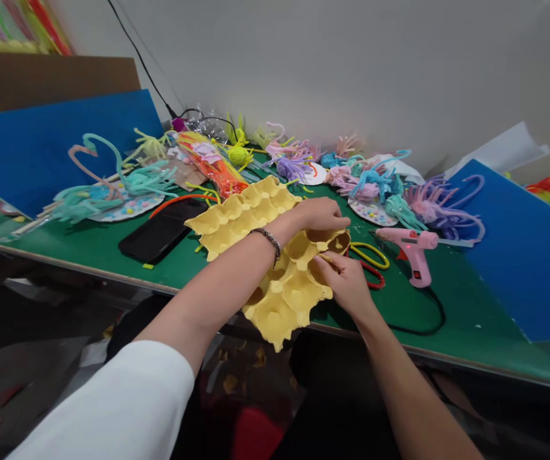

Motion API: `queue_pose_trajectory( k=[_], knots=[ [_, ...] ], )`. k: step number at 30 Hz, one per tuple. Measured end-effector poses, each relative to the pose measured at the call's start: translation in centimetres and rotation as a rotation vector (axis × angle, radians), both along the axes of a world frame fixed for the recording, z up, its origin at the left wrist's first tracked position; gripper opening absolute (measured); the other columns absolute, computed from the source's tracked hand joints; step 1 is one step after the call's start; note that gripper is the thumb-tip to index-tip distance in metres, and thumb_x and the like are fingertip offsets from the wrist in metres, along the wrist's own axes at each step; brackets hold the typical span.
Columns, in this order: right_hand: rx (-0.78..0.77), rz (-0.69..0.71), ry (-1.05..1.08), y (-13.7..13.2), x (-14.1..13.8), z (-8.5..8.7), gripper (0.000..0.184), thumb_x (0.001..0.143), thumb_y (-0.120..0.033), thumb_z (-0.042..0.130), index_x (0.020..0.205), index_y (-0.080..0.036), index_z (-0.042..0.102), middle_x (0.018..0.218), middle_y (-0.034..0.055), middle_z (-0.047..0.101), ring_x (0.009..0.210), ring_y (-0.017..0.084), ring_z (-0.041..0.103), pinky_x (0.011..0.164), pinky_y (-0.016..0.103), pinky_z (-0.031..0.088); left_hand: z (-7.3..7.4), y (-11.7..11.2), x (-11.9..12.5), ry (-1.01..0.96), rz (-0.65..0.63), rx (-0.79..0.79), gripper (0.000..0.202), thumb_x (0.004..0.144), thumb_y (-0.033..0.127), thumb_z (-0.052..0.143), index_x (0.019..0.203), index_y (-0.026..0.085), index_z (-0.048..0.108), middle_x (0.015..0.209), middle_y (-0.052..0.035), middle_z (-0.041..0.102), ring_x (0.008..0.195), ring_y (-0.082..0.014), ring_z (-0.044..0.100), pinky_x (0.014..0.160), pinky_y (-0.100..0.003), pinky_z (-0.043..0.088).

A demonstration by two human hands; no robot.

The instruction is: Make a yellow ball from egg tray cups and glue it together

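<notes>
A yellow egg carton [279, 306] of moulded pulp, with torn, jagged edges, lies tilted over the table's front edge. My left hand [322, 214] reaches across the carton to its right end, fingers curled down on the rim. On the near side my right hand [346, 278] pinches the carton's wall between thumb and bent fingers. Holes gape in several of the cups near both hands. Another yellow carton section [236, 217] extends behind my left forearm; whether it is joined to the nearer part is hidden.
A pink glue gun [413, 249] stands right of the carton, its cord trailing to the front edge. A black phone [160, 236] lies left. Blue boards [533, 262] flank the green table [457, 319]. Pipe-cleaner figures [370, 182] crowd the back, and yellow scraps lie on the floor.
</notes>
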State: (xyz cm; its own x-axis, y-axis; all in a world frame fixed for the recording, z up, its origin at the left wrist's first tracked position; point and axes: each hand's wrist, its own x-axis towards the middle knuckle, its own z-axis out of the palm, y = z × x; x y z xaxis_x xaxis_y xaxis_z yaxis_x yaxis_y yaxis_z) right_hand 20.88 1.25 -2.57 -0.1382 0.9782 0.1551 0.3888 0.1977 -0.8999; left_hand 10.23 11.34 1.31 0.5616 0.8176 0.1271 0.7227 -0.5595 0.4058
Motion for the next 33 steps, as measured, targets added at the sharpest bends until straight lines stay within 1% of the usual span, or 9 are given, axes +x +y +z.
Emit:
queue_pose_trajectory(
  k=[2, 5, 7, 12, 15, 17, 21, 28, 33],
  knots=[
    [-0.007, -0.003, 0.005, 0.0, 0.0, 0.0, 0.022, 0.063, -0.037, 0.057, 0.052, -0.019, 0.056, 0.049, -0.0041, 0.048, 0.052, 0.011, 0.038, 0.052, 0.025, 0.027, 0.1, -0.1, 0.0, -0.008, 0.002, 0.001, 0.043, 0.075, 0.043, 0.035, 0.059, 0.016, 0.064, 0.061, -0.0066, 0.062, 0.057, -0.018, 0.053, 0.049, -0.027, 0.03],
    [-0.056, -0.005, 0.023, 0.0, -0.1, 0.0, 0.022, 0.062, -0.037, 0.057, 0.051, -0.019, 0.053, 0.049, -0.0043, 0.047, 0.052, 0.011, 0.039, 0.052, 0.025, 0.029, 0.1, -0.2, 0.0, -0.01, 0.002, -0.003, 0.043, 0.074, 0.043, 0.034, 0.057, 0.016, 0.062, 0.06, -0.0068, 0.061, 0.057, -0.0179, 0.052, 0.049, -0.027, 0.029],
    [-0.124, 0.02, 0.038, 0.1, 0.0, 0.0, 0.02, 0.059, -0.037, 0.058, 0.053, -0.019, 0.051, 0.051, -0.0043, 0.049, 0.053, 0.011, 0.041, 0.051, 0.024, 0.031, 0.0, -0.2, 0.1, -0.007, -0.004, -0.008, 0.042, 0.073, 0.044, 0.035, 0.055, 0.017, 0.061, 0.06, -0.0068, 0.06, 0.057, -0.0179, 0.052, 0.049, -0.027, 0.029],
    [-0.32, 0.116, 0.049, 0.5, 0.5, 0.2, 0.017, 0.058, -0.032, 0.063, 0.062, -0.017, 0.057, 0.058, -0.0027, 0.056, 0.055, 0.012, 0.049, 0.051, 0.024, 0.035, -0.3, -0.2, 0.4, -0.01, -0.018, -0.019, 0.04, 0.073, 0.044, 0.036, 0.055, 0.018, 0.06, 0.058, -0.0061, 0.059, 0.059, -0.0179, 0.052, 0.051, -0.026, 0.028],
    [-0.406, 0.148, 0.054, 0.7, 0.8, 0.4, 0.019, 0.058, -0.033, 0.065, 0.062, -0.015, 0.059, 0.059, -0.0016, 0.057, 0.054, 0.012, 0.05, 0.051, 0.024, 0.036, -0.3, -0.2, 0.5, -0.02, -0.019, -0.022, 0.039, 0.073, 0.043, 0.037, 0.054, 0.018, 0.06, 0.056, -0.0056, 0.058, 0.059, -0.0176, 0.051, 0.052, -0.026, 0.028],
    [-0.435, 0.152, 0.06, 0.8, 0.8, 0.5, 0.019, 0.056, -0.032, 0.067, 0.061, -0.015, 0.059, 0.058, -0.0018, 0.057, 0.054, 0.011, 0.049, 0.051, 0.024, 0.036, -0.4, -0.3, 0.4, -0.035, -0.017, -0.023, 0.038, 0.072, 0.043, 0.038, 0.053, 0.017, 0.059, 0.053, -0.0048, 0.055, 0.057, -0.0168, 0.049, 0.051, -0.026, 0.027],
    [-0.45, 0.131, 0.084, 0.6, 0.6, 0.5, 0.02, 0.054, -0.03, 0.07, 0.059, -0.015, 0.058, 0.055, -0.0036, 0.054, 0.052, 0.009, 0.046, 0.051, 0.023, 0.033, -0.3, -0.3, 0.3, -0.082, -0.02, -0.024, 0.037, 0.071, 0.042, 0.038, 0.048, 0.017, 0.053, 0.048, -0.0029, 0.048, 0.052, -0.0147, 0.043, 0.05, -0.026, 0.024],
    [-0.406, 0.074, 0.18, -0.1, -0.1, 0.2, 0.028, 0.052, -0.04, 0.069, 0.062, -0.016, 0.059, 0.059, -0.003, 0.057, 0.057, 0.01, 0.047, 0.058, 0.025, 0.037, -0.2, 0.0, 0.0, -0.162, -0.024, -0.03, 0.034, 0.069, 0.04, 0.038, 0.042, 0.019, 0.036, 0.044, 0.0008, 0.037, 0.045, -0.0115, 0.034, 0.048, -0.027, 0.021],
    [-0.36, 0.032, 0.218, -0.2, -0.2, -0.2, 0.03, 0.049, -0.042, 0.071, 0.062, -0.017, 0.06, 0.061, -0.0025, 0.058, 0.059, 0.011, 0.049, 0.062, 0.027, 0.038, -0.1, 0.0, -0.1, -0.192, -0.025, -0.035, 0.034, 0.069, 0.038, 0.039, 0.041, 0.019, 0.035, 0.043, 0.0015, 0.035, 0.046, -0.0113, 0.032, 0.048, -0.026, 0.02]
  ],
)
